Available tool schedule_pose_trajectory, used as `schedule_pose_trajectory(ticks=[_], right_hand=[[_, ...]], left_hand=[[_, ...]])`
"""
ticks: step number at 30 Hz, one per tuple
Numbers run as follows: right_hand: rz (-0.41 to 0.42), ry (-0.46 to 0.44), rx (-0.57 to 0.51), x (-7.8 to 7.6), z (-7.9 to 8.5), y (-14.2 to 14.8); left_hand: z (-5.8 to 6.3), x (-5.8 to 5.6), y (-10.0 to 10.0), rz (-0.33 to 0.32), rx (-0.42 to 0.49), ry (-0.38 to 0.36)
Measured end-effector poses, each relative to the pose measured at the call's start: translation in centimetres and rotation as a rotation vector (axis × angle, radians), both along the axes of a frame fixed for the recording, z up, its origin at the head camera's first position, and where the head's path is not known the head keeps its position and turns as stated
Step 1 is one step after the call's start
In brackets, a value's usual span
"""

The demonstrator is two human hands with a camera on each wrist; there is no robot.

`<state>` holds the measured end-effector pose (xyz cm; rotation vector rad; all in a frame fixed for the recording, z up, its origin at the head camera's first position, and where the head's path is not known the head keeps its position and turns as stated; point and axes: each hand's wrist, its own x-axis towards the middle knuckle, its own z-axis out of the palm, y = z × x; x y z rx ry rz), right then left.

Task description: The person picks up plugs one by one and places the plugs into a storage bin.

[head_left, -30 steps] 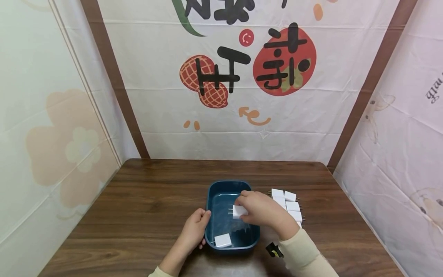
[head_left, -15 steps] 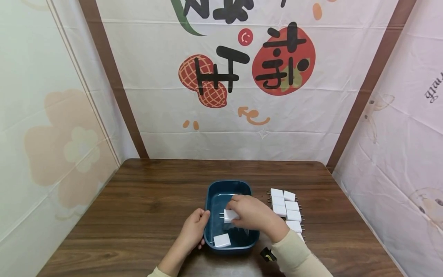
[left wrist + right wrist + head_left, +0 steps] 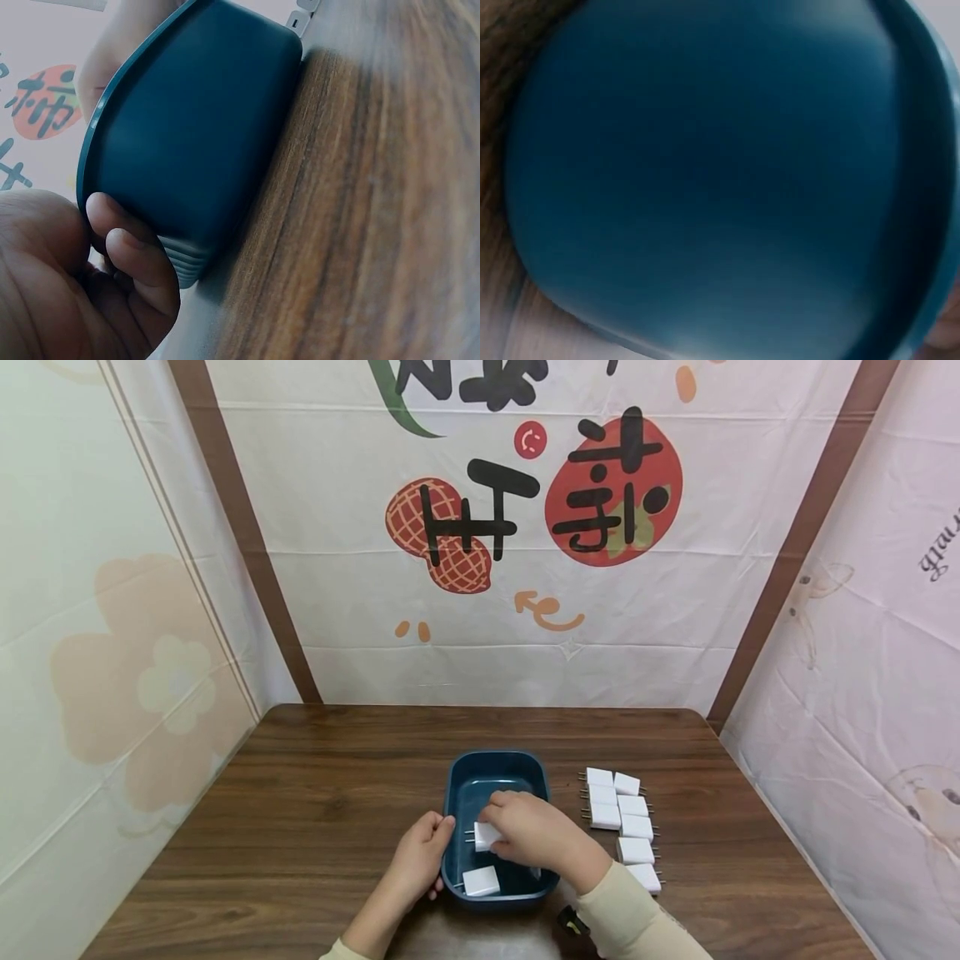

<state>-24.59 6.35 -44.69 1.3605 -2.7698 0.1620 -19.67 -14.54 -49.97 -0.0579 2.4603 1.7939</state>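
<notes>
A dark blue rectangular box point(image 3: 498, 762) stands on the table. My left hand point(image 3: 418, 852) grips its left rim, thumb on the edge and fingers against the outer wall, as the left wrist view also shows. Inside the box, my right hand point(image 3: 536, 833) pinches a white charger plug point(image 3: 487, 837), its two prongs pointing left. Just in front of it, a second white charger plug point(image 3: 481, 882) lies in the box's near left corner. The box's outer wall point(image 3: 705, 180) fills the right wrist view and hides the right fingers.
To the right of the box, several white charger plugs point(image 3: 633, 806) lie in two columns on the brown wooden table point(image 3: 360, 752), prongs facing outward. Printed cloth point(image 3: 337, 527) hangs behind and at both sides. A small black item point(image 3: 573, 920) is by the right wrist.
My right hand has moved left and toward me inside the box, bringing the held charger plug close to the one lying there. The left hand keeps its grip on the rim.
</notes>
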Motion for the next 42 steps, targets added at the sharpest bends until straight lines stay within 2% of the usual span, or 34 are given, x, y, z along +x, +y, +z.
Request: schedule_pose_trajectory(ticks=[14, 23, 42], right_hand=[[0.021, 0.086, 0.042, 0.0, -1.6, -1.0], [0.043, 0.151, 0.050, 0.3, -2.0, -1.5], [0.056, 0.104, 0.066, 0.2, -2.9, -1.8]], left_hand=[[0.1, 0.1, 0.0, -0.003, 0.009, 0.000], [0.1, 0.1, 0.0, -0.015, 0.017, -0.003], [0.2, 0.1, 0.0, -0.006, 0.006, -0.010]])
